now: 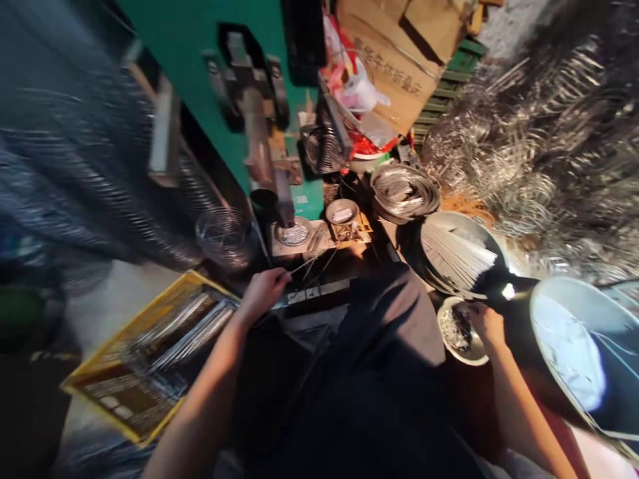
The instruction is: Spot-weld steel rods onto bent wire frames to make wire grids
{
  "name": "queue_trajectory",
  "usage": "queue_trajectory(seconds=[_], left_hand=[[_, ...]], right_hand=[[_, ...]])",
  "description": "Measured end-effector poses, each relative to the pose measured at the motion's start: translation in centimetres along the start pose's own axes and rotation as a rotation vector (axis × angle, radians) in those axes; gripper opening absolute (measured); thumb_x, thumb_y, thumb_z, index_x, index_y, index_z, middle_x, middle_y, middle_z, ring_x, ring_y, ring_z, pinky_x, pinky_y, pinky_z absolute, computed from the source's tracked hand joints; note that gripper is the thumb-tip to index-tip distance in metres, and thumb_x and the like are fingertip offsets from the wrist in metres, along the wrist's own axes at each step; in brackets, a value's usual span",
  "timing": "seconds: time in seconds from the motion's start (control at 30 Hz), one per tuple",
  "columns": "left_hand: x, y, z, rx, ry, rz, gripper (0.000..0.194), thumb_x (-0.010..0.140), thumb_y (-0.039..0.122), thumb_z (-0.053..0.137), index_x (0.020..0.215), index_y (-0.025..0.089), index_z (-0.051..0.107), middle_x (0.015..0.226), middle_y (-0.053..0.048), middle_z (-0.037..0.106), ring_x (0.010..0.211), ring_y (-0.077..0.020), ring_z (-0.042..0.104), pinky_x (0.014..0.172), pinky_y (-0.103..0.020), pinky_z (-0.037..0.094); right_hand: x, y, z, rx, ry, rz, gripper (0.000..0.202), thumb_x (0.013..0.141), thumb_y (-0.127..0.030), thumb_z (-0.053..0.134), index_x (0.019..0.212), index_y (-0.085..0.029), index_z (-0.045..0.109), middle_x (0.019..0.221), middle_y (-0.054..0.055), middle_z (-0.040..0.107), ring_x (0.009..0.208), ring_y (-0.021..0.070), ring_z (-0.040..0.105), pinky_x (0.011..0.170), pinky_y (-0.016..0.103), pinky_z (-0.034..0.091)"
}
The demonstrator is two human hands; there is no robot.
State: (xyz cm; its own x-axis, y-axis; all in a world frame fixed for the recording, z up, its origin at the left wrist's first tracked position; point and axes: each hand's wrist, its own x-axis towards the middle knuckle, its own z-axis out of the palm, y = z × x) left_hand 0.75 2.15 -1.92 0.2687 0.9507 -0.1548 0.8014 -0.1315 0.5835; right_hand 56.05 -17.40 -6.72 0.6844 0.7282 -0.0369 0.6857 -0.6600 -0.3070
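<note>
My left hand [267, 289] is closed in a pinch round the end of a thin metal rod [301, 266], which points up and right toward the machine's base. Off to the right, my right hand [486, 324] dips into a pale bowl [476, 356] of small metal pieces [453, 327]. Its fingers are curled among them, partly in shadow, and what they grip cannot be made out. Ahead stands a green machine [194, 46] with a metal arm [258, 140] reaching down over a dish of small shiny parts [293, 233].
At left a yellow crate [102, 369] holds bent metal rods. Right of the machine are a small bowl [342, 211], a basin of straight rods [456, 256], a coil-filled basin [402, 189] and a large bucket [544, 332]. Heaped wire parts [529, 146] and a cardboard box [399, 60] lie beyond.
</note>
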Motion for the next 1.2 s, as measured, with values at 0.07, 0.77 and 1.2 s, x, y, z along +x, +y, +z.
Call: queue_trajectory(seconds=[0.07, 0.77, 1.2], left_hand=[[-0.1, -0.1, -0.2, -0.023, 0.038, 0.014, 0.034, 0.088, 0.038, 0.044, 0.075, 0.017, 0.067, 0.063, -0.003, 0.062, 0.060, -0.0170, 0.052, 0.059, -0.026, 0.032], [-4.8, 0.1, 1.1, 0.084, 0.158, -0.072, 0.030, 0.100, 0.034, 0.037, 0.081, 0.022, 0.057, 0.072, -0.006, 0.066, 0.071, -0.0217, 0.063, 0.063, -0.028, 0.031], [-5.0, 0.9, 2.9, -0.263, 0.452, -0.061, 0.029, 0.099, 0.034, 0.039, 0.087, 0.021, 0.061, 0.072, -0.004, 0.065, 0.065, -0.0186, 0.061, 0.065, -0.028, 0.039]], right_hand=[[0.8, -3.5, -1.1, 0.108, 0.048, -0.084, 0.020, 0.080, -0.038, 0.066, 0.075, -0.021, 0.074, 0.076, 0.017, 0.072, 0.073, 0.0287, 0.069, 0.067, 0.038, 0.048], [-4.1, -38.1, 9.0, 0.822, -0.471, -0.312, 0.016, 0.074, -0.031, 0.067, 0.071, -0.021, 0.055, 0.074, 0.007, 0.069, 0.082, 0.0229, 0.067, 0.066, 0.027, 0.048], [-12.6, -41.4, 11.8, 1.329, -0.698, -0.207, 0.033, 0.078, -0.050, 0.064, 0.071, -0.020, 0.054, 0.064, -0.002, 0.058, 0.046, 0.0065, 0.044, 0.040, 0.018, 0.032]])
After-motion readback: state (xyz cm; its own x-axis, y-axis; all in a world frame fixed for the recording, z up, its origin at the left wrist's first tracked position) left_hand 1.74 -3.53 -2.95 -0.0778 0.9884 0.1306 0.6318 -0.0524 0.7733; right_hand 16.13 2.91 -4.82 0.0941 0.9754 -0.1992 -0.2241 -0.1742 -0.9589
